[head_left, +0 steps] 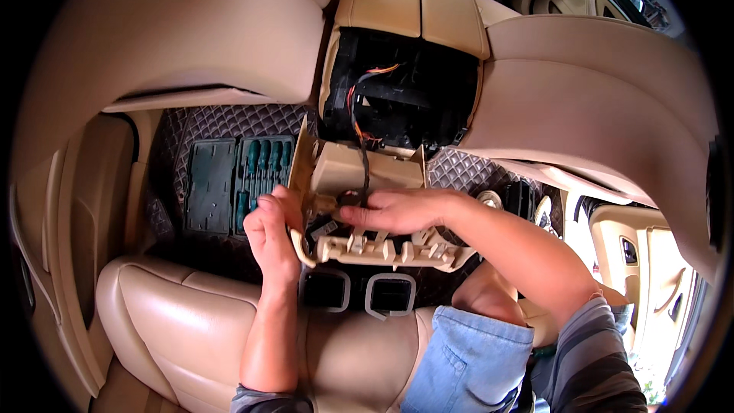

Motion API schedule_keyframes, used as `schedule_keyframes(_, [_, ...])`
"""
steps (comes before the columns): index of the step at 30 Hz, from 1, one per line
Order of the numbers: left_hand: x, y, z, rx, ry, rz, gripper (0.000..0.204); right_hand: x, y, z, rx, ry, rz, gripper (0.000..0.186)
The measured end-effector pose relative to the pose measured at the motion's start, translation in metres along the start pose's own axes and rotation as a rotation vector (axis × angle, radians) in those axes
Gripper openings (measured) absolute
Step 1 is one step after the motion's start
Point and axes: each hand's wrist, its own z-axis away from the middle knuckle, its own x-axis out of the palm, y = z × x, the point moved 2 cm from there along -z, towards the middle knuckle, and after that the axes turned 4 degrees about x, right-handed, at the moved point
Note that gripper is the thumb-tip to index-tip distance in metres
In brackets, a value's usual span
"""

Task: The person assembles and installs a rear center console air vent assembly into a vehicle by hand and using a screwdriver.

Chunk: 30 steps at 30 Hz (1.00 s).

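A dark wiring harness (pixel 365 168) reaches down to a beige, clip-edged plastic panel (pixel 388 250).

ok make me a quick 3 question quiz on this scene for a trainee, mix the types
1. Multiple choice: where does the open tool case lie in relation to the beige plastic panel?
A: to its right
B: to its left
C: inside it

2. True or false: the left hand grips the panel's edge.

3. Fill in the gap: a dark cable runs from the black console opening down to the person's ____ hand.

Key: 1 B, to its left; 2 true; 3 right hand.
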Motion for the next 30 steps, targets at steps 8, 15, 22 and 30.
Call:
schedule_keyframes(8, [0.006, -0.013, 0.025, -0.795, 0.492, 0.658, 0.056, -0.003, -0.001, -0.004, 0.072, -0.087, 0.131, 0.077])
schedule_keyframes(15, [0.020, -0.007, 0.029, -0.766, 0.357, 0.779, 0.071, -0.028, 0.001, 0.008, 0.023, 0.211, -0.158, 0.048])
schedule_keyframes(22, [0.043, -0.011, 0.045, -0.729, 0.292, 0.580, 0.046, -0.033, 0.006, 0.018, 0.097, 0.199, -0.418, 0.034])
schedule_keyframes(30, [0.057, -0.015, 0.050, -0.807, 0.017, 0.366, 0.044, -0.049, -0.045, 0.046, 0.311, 0.095, 0.237, 0.065])
